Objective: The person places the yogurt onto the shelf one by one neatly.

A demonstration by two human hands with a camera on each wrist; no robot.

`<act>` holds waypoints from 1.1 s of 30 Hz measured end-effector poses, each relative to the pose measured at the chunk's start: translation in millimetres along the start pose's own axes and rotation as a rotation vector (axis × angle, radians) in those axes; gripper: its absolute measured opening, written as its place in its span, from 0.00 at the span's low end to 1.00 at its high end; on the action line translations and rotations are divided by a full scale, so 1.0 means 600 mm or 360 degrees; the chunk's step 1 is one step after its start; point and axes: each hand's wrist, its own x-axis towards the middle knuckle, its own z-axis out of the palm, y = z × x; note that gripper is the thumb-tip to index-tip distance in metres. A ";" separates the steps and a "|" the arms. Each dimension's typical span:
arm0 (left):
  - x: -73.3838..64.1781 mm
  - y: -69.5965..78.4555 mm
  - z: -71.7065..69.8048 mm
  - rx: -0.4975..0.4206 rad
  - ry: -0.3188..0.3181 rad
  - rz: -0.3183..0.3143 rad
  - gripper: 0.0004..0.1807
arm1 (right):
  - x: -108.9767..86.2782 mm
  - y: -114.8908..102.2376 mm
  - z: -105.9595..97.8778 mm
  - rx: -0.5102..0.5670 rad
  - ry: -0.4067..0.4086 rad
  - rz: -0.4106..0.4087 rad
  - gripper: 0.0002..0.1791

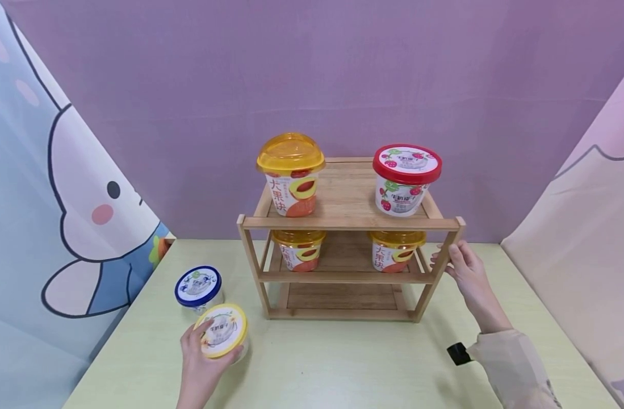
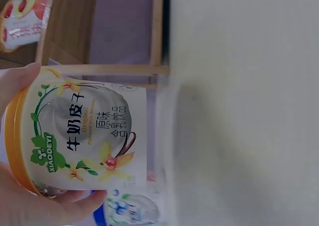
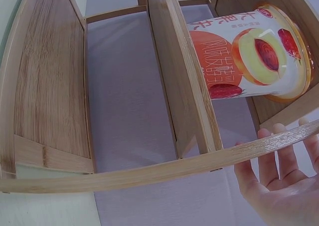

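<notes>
My left hand grips a tub with a yellow lid, thumb and fingers around its lid edge. In the left wrist view the tub's white side with flower pictures faces the camera. Just behind it stands a tub with a blue lid. My right hand holds the right front post of a wooden shelf rack; its fingers pass behind the post. In the right wrist view those fingers show partly behind the wooden bar.
On the top shelf stand an orange-lidded cup at left and a red-lidded tub at right. The middle shelf bears two orange-lidded cups, one left and one right. Purple cloth hangs behind the pale table.
</notes>
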 end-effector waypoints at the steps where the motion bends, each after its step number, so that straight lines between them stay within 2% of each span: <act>1: -0.001 0.005 0.000 -0.0013 -0.0007 0.0011 0.42 | 0.000 -0.002 0.001 0.0000 0.0000 -0.0001 0.09; 5: -0.008 0.028 0.001 -0.0031 -0.0080 0.0028 0.43 | -0.001 -0.008 0.005 -0.0001 -0.0002 -0.0003 0.09; 8: -0.014 0.044 0.005 -0.0030 -0.0119 0.0043 0.44 | 0.001 0.002 -0.003 -0.0011 -0.0016 -0.0009 0.12; 12: -0.022 0.064 0.013 -0.0041 -0.0166 0.0055 0.45 | 0.016 0.061 -0.046 0.0095 -0.0112 -0.0078 0.20; 13: -0.025 0.069 0.014 -0.0049 -0.0193 0.0050 0.45 | 0.023 0.082 -0.061 0.0168 -0.0164 -0.0115 0.19; 15: -0.028 0.078 0.019 -0.0059 -0.0228 0.0033 0.45 | 0.025 0.090 -0.067 0.0193 -0.0166 -0.0106 0.18; 17: -0.031 0.086 0.024 -0.0073 -0.0256 0.0027 0.46 | 0.023 0.079 -0.059 0.0169 -0.0160 -0.0102 0.14; 19: -0.034 0.092 0.032 -0.0097 -0.0278 0.0040 0.46 | 0.014 0.047 -0.035 0.0089 -0.0099 -0.0060 0.12; 20: -0.035 0.094 0.037 -0.0115 -0.0283 0.0064 0.46 | 0.008 0.026 -0.021 0.0034 -0.0061 -0.0026 0.11; 23: -0.037 0.101 0.057 -0.0154 -0.0308 0.0121 0.45 | 0.001 -0.001 -0.001 0.0037 -0.0018 -0.0015 0.09; 29: -0.041 0.116 0.104 -0.0172 -0.0385 0.0256 0.43 | -0.001 -0.004 0.002 0.0005 0.0015 0.0001 0.09; 33: -0.045 0.133 0.129 -0.0173 -0.0460 0.0265 0.44 | -0.001 -0.002 0.002 -0.0010 0.0016 0.0006 0.09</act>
